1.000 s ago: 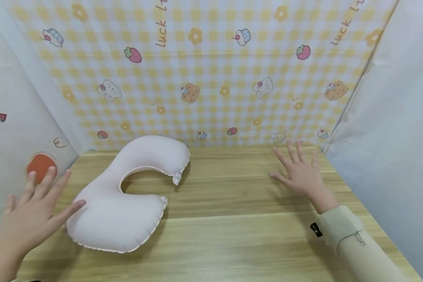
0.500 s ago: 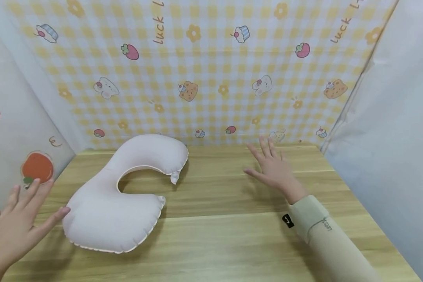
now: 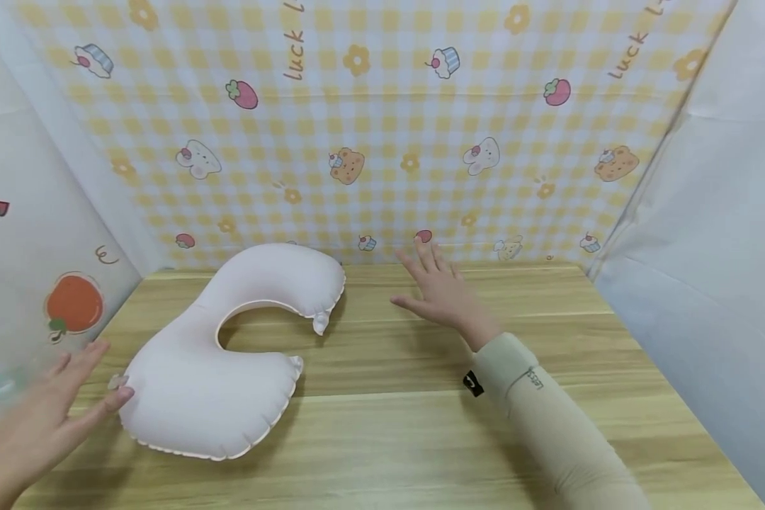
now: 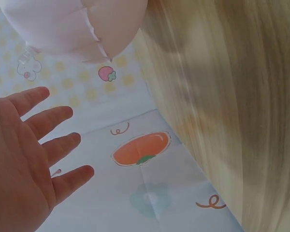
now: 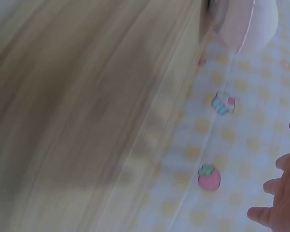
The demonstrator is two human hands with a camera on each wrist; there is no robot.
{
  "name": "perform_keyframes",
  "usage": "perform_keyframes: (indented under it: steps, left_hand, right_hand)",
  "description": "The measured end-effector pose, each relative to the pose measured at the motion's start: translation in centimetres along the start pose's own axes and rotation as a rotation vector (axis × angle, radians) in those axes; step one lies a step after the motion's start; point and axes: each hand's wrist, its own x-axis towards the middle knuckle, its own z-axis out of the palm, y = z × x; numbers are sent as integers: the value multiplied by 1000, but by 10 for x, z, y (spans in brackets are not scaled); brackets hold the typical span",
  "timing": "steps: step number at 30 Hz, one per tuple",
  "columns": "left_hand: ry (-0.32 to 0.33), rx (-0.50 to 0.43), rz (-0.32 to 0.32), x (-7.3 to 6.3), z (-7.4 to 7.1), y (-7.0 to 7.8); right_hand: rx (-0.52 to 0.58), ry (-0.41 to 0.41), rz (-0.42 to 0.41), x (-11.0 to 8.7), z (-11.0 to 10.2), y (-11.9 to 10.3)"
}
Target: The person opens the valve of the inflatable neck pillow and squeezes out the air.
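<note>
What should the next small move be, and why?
I'd probably bring the right hand across to the neck pillow. Its fingers are spread and hold nothing, and it hovers apart from the pillow's open side, while the left hand is already at the opposite side.

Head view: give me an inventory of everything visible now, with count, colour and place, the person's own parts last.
U-shaped pillow: 1, pale pinkish white, on the table's left half
Small piece: 1, greyish, at the pillow's left edge, too small to identify
Table: 1, light wood-grain, under the pillow
Backdrop: 1, yellow-and-white check with prints, behind the table
Left sheet: 1, whitish with prints, left side
Right sheet: 1, whitish, right side
Black tag: 1, black, at the right cuff
Sleeve: 1, pale beige-green, right forearm
Left hand: 1, bare, beside the pillow, contact unclear
Right hand: 1, bare, right of the pillow
</note>
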Motion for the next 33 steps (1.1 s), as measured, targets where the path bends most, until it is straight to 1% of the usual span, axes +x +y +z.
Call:
perform_keyframes:
  steps: [4,6,10,13,17,20,23,25,28,33]
  left_hand:
    - [-76,10,-54,3,-2,2]
    - [-94,9,-66,5,-2,3]
    - [-67,-21,-50,5,2,7]
    - [-58,-35,-45,7,5,10]
    - [-93,-29,-65,12,5,12]
    - [-117,-25,-73,17,3,12]
    - [-125,-30,-72,19,1,11]
    - [-130,-30,-68,20,2,9]
    - [-141,-22,-65,22,3,7]
    - [-145,-46,-61,25,6,7]
  right_hand:
    - [32,-14,-25,16,6,-15]
    - [79,-26,-37,23,9,-23]
    - [139,-39,-76,36,16,-36]
    - [147,-45,-99,46,21,-46]
    - [213,-51,-114,60,29,-58]
    - [278,-48,-151,71,35,-67]
    - [291,-48,-205,81,40,-75]
    - [292,-52,-223,85,44,-79]
    - [298,-60,-233,89,47,-82]
    - [396,-45,-222,94,51,-83]
